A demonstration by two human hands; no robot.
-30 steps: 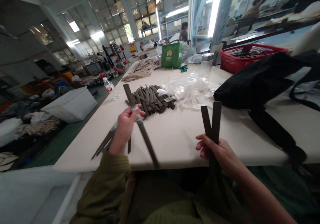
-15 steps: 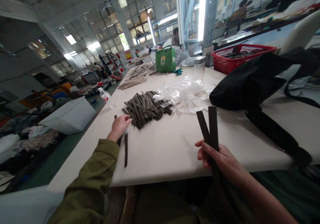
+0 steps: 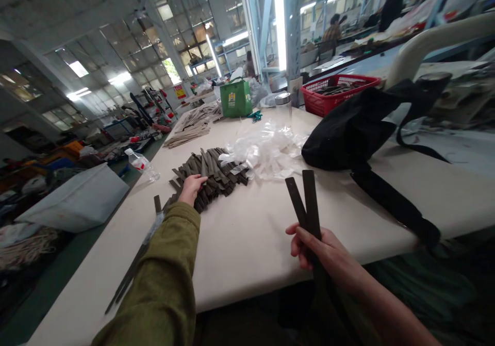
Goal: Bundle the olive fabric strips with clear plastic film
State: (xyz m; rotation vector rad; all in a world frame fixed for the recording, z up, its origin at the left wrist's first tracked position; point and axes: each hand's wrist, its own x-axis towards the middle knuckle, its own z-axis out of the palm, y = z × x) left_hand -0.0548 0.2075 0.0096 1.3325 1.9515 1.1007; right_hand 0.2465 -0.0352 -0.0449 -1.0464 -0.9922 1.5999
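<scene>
My right hand (image 3: pixel 325 253) holds two long dark strips (image 3: pixel 310 201) near the table's front edge. Their upper ends fan apart above my fingers, and their lower lengths hang past the edge into shadow. Out on the table, my left hand (image 3: pixel 191 188) is at the near left side of a pile of dark strips (image 3: pixel 220 181), its fingertips closed on one of them. More dark strips (image 3: pixel 129 274), with a clear wrapping around part of them, lie beside my left sleeve, which partly hides them.
Crumpled clear plastic (image 3: pixel 266 152) lies behind the pile, near a glass jar (image 3: pixel 284 113). A black bag (image 3: pixel 348 132) and red basket (image 3: pixel 336 96) stand right. A plastic bottle (image 3: pixel 141 165) lies left; a green bag (image 3: pixel 235 98) and pale strips (image 3: pixel 189 134) are farther back.
My left hand has moved from beside the pile forward onto its strips. My right hand keeps its two strips. The view has turned slightly right.
</scene>
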